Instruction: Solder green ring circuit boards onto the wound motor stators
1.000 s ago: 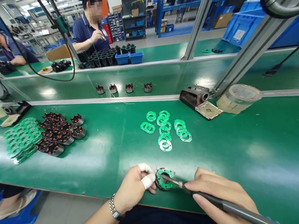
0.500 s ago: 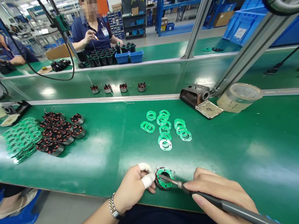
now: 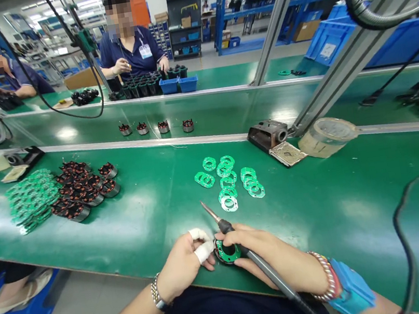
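Observation:
A motor stator with a green ring-shaped circuit board (image 3: 223, 257) on top sits at the table's near edge. My left hand (image 3: 183, 260) is at its left side, thumb and forefinger in white finger covers and pinched together; what they hold is too small to make out. In my right hand (image 3: 277, 254) is a soldering iron (image 3: 266, 269), its bare metal tip pointing up and left, away from the board. The fingers of that hand also reach the stator's right side. Beyond the hands lie several loose green ring boards (image 3: 228, 180).
At left are a pile of stators (image 3: 80, 189) and a stack of green boards (image 3: 32, 199). An iron holder (image 3: 268, 135) and a translucent tub (image 3: 327, 137) stand back right. A dark cable (image 3: 402, 233) hangs at right. Two co-workers sit across the table.
My right hand has moved left, lifting the soldering iron's tip off the board and bringing its fingers to the stator. My left hand stays beside the stator. The view has shifted slightly.

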### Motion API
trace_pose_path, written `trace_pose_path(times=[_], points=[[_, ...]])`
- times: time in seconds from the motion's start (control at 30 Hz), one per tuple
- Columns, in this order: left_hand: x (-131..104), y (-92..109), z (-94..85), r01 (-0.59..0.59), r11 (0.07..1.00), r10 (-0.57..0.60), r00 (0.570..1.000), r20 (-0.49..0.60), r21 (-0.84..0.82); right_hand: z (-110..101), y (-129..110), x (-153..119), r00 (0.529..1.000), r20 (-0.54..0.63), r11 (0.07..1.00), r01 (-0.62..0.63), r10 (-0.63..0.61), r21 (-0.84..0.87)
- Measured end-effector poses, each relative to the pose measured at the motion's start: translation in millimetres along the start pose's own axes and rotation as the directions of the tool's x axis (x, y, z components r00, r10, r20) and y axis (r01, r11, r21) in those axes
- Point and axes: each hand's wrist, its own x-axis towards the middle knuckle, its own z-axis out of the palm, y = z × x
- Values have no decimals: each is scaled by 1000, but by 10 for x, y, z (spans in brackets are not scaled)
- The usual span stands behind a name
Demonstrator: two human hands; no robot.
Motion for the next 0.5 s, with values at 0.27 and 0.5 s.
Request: trace_pose_path(times=[0.27,0.5], points=[[-178,-66,38,-154,917,171,985,-13,368,202,-13,-165,982,-173,982,-108,81,-154],[-203,-40,-65,194,978,-206,956,210,78,270,-74,-164,965,-239,960,-161,105,-228]])
